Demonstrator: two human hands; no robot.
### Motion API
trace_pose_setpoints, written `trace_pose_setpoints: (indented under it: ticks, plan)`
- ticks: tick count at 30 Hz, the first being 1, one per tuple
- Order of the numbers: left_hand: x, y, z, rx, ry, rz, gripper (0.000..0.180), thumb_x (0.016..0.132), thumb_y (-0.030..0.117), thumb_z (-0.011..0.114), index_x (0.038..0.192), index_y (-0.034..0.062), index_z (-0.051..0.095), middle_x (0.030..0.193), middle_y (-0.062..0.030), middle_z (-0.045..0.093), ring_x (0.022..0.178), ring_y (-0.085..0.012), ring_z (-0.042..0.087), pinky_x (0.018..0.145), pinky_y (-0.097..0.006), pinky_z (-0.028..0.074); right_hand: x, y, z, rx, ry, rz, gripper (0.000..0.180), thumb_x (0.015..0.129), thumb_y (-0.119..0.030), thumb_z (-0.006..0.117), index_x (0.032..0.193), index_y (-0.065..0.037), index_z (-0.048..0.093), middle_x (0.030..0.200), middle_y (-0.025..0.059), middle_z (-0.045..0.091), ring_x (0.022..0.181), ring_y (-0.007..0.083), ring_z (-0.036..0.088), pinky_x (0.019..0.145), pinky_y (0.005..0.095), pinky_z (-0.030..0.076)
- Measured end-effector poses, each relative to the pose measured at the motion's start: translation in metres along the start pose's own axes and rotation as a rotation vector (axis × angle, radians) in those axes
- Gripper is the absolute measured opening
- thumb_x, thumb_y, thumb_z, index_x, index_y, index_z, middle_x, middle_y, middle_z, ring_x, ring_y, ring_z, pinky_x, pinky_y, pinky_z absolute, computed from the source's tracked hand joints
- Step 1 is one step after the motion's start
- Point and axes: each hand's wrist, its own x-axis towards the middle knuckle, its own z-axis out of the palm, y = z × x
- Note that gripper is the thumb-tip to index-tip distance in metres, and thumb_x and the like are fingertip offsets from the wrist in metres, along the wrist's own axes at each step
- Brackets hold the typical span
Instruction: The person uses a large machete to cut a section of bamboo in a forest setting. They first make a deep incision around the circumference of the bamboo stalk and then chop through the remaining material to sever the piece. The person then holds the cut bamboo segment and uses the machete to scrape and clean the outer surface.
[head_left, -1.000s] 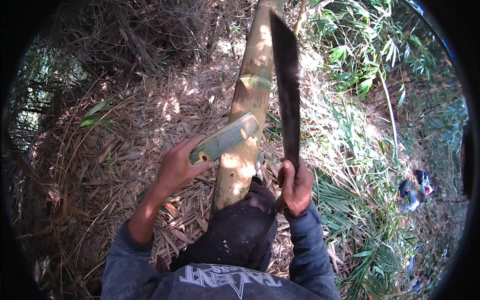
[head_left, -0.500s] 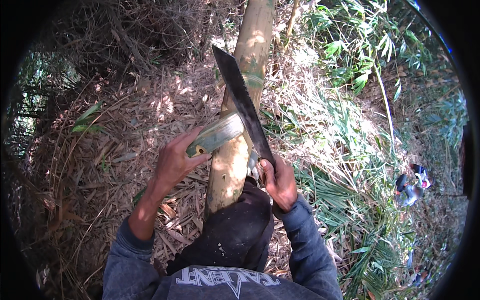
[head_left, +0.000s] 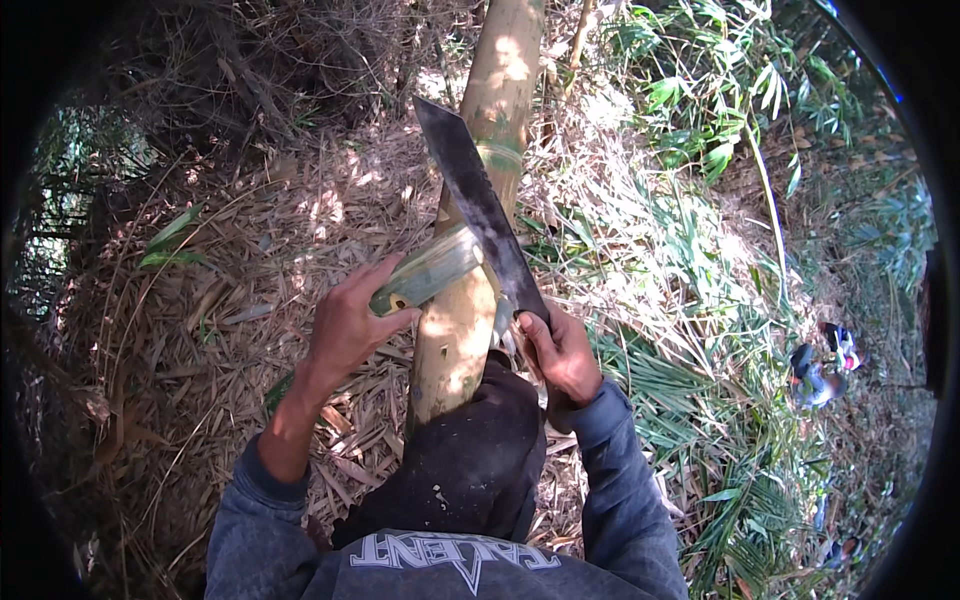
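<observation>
Faded grey-blue cloth of a sweatshirt (head_left: 450,570) with white lettering fills the nearest edge, and beyond it dark, paint-flecked trousers (head_left: 465,450) meet the near end of a pale bamboo pole (head_left: 456,345). On the right, the right hand (head_left: 565,360) has its fingers curled round the grip of a machete (head_left: 480,205), thumb laid along the top; the grip itself is mostly hidden. Across from it, the left hand (head_left: 350,315) pinches the lower end of a short green bamboo piece (head_left: 430,272), thumb below and fingers above. That piece slants over the pole, its far end at the dark blade; whether the edge touches it I cannot tell. The blade crosses the pole obliquely, its tip up and to the left. Farther out, dry leaf litter (head_left: 260,325) covers the ground, green leaves (head_left: 735,95) hang at the upper right, and a blurred person (head_left: 820,387) shows at the far right.
</observation>
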Motion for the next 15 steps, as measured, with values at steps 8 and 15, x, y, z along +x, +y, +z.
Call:
trace_pose_setpoints:
  ticks: [8, 15]
  plan:
    - [0.003, -0.003, 0.0, -0.07, -0.016, 0.01, 0.074, 0.072, 0.027, 0.084, 0.136, 0.0046, 0.054, 0.126, -0.0199, 0.062, 0.108, -0.0298, 0.065, 0.091, -0.038, 0.053, -0.014, -0.022, 0.009, -0.258, 0.277, -0.17, 0.027, 0.1, -0.025, 0.055, 0.099, 0.002, 0.06, 0.056, 0.0048, 0.051, 0.05, 0.0118, 0.048, 0.049, 0.0308, 0.04]
    - [0.001, -0.004, 0.004, -0.116, -0.03, -0.006, 0.075, 0.07, 0.021, 0.086, 0.135, 0.0015, 0.053, 0.125, -0.0215, 0.063, 0.112, -0.0286, 0.064, 0.095, -0.036, 0.051, 0.003, 0.009, 0.013, -0.408, 0.161, -0.242, 0.026, 0.098, -0.025, 0.057, 0.103, 0.0, 0.06, 0.058, 0.0172, 0.054, 0.046, 0.0247, 0.05, 0.048, 0.0383, 0.039]
